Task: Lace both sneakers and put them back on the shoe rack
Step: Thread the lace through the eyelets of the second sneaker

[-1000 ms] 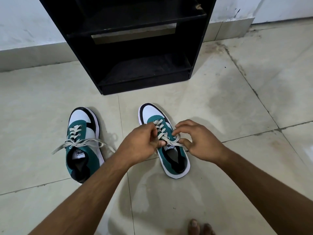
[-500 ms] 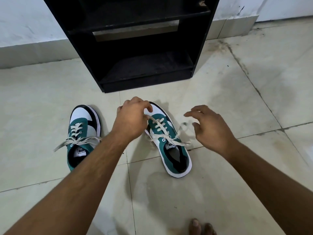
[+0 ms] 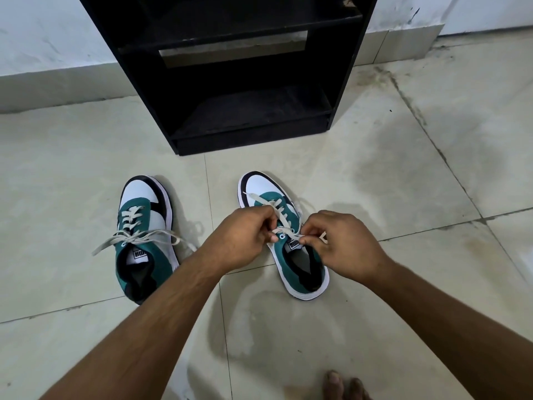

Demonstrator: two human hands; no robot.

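Two green, white and black sneakers stand on the tiled floor, toes toward the rack. The left sneaker point(image 3: 144, 238) has its cream lace threaded, with the ends spread loose to both sides. Over the right sneaker point(image 3: 302, 272) my left hand point(image 3: 239, 238) pinches one end of its cream lace point(image 3: 277, 209) at the top eyelets. My right hand point(image 3: 340, 243) pinches the other end just right of the tongue. Both hands hide the upper lacing. The black shoe rack point(image 3: 248, 82) stands just beyond the shoes with bare shelves.
A white wall with a grey skirting runs behind the rack. Pale floor tiles with dark grout lines spread to all sides. Toes of a bare foot point(image 3: 343, 385) show at the bottom edge, right of centre.
Half a second ago my hands were spread apart, the left near the toe and the right open. Both have come back together over the right sneaker's tongue and closed on its lace ends.
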